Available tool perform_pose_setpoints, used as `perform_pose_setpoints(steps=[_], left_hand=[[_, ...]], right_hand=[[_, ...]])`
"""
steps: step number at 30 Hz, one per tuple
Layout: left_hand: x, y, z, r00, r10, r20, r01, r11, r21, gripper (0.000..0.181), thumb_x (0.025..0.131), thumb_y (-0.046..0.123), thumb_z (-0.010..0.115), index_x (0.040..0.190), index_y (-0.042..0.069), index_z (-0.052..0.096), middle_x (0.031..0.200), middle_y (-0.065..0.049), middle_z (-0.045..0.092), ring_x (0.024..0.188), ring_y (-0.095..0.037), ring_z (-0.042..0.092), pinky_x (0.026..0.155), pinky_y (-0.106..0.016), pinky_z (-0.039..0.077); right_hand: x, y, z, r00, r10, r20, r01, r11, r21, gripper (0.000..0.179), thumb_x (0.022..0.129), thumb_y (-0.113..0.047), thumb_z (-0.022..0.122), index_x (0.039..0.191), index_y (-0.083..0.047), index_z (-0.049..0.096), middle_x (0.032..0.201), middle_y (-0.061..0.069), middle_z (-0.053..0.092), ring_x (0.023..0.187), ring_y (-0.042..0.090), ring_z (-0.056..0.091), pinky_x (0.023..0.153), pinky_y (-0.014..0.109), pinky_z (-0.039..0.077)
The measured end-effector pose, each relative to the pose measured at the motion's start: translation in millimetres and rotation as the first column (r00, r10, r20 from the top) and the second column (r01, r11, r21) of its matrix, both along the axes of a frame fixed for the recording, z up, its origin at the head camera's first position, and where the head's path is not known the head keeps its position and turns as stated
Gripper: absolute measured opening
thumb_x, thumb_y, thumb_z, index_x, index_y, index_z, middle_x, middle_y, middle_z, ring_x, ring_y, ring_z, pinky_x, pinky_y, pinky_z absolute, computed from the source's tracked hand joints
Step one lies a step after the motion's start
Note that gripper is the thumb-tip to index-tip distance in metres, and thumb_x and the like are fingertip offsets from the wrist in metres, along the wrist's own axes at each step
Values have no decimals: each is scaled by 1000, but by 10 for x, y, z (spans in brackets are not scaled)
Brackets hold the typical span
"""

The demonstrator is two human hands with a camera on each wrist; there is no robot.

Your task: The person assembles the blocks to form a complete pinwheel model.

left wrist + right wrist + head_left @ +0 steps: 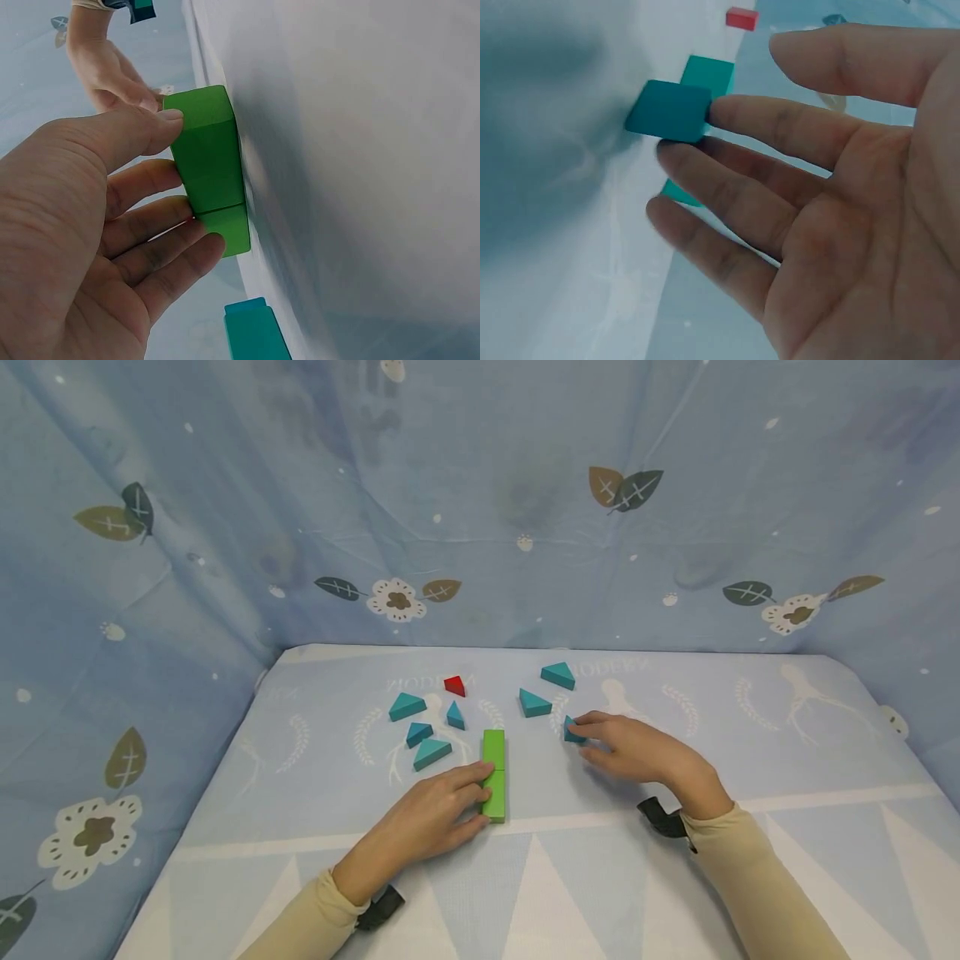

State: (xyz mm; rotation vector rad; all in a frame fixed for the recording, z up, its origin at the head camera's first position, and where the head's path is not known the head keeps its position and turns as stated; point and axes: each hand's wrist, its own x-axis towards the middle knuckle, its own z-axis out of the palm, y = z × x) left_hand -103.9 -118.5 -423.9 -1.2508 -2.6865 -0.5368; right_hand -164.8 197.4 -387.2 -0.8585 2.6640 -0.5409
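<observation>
Two green blocks (493, 749) lie end to end in one line on the cloth-covered table. My left hand (435, 812) rests along their left side; in the left wrist view its thumb and fingertips touch the nearer green block (208, 161) and reach the farther one. On the right, my right hand (637, 750) has its fingertips at a small blue-teal triangular block (572, 732). The right wrist view has extended fingers against that block (671, 112), with the thumb held away from it.
Beyond the right hand lie two teal triangular blocks, one (535, 702) nearer and one (558, 675) farther. Several teal triangular blocks (407, 706) and a red block (454, 686) sit left of the green line. A patterned blue curtain (495, 510) stands behind the table.
</observation>
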Motion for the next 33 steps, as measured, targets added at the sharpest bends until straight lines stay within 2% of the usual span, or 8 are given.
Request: perform_pose_setpoints(steps=[7, 17, 20, 23, 27, 33], left_hand=[[0, -6, 7, 1000, 2, -2, -2, 1000, -13, 28, 83, 24, 79, 105, 7, 74, 134, -11, 61, 127, -21, 57, 101, -32, 50], [3, -3, -8, 1000, 0, -4, 0, 1000, -11, 27, 83, 24, 79, 104, 7, 74, 133, -11, 61, 126, -21, 58, 101, -32, 50], [6, 4, -16, 1000, -2, 0, 2, 1000, -11, 27, 83, 25, 79, 104, 8, 74, 133, -11, 62, 126, -21, 58, 101, -32, 50], [6, 10, -24, 1000, -2, -2, 2, 1000, -9, 27, 83, 25, 79, 104, 8, 74, 133, -10, 62, 127, -21, 58, 101, -32, 50], [1, 9, -28, 1000, -1, -11, 1, 1000, -13, 27, 84, 25, 79, 104, 8, 74, 133, -10, 62, 127, -20, 57, 102, -31, 50], [-13, 2, -16, 1000, 1, -29, -1, 1000, -22, 28, 83, 25, 79, 104, 8, 74, 132, -10, 62, 126, -20, 58, 101, -31, 50]], right_hand=[[10, -147, -73, 999, 9, 43, -7, 999, -35, 51, 99, -22, 56, 144, 0, 46, 152, 19, 40, 139, 38, 40, 111, 54, 37], [44, -215, -123, 999, 23, 38, -21, 999, -45, 55, 100, -20, 54, 150, -4, 38, 159, 15, 30, 143, 35, 35, 112, 53, 36], [52, -191, -125, 999, 32, -7, -32, 998, -46, 52, 100, -19, 53, 148, -4, 41, 157, 15, 34, 141, 36, 38, 110, 53, 39], [50, -177, -136, 998, 37, -42, -39, 998, -54, 47, 100, -17, 53, 144, -2, 47, 151, 18, 43, 137, 37, 44, 107, 53, 41], [36, -193, -160, 998, 43, -38, -46, 997, -64, 45, 100, -15, 55, 142, 0, 49, 146, 19, 48, 135, 37, 46, 109, 52, 40], [13, -259, -184, 998, 43, -40, -46, 996, -71, 48, 99, -15, 55, 145, -2, 46, 148, 18, 47, 137, 35, 45, 110, 52, 39]])
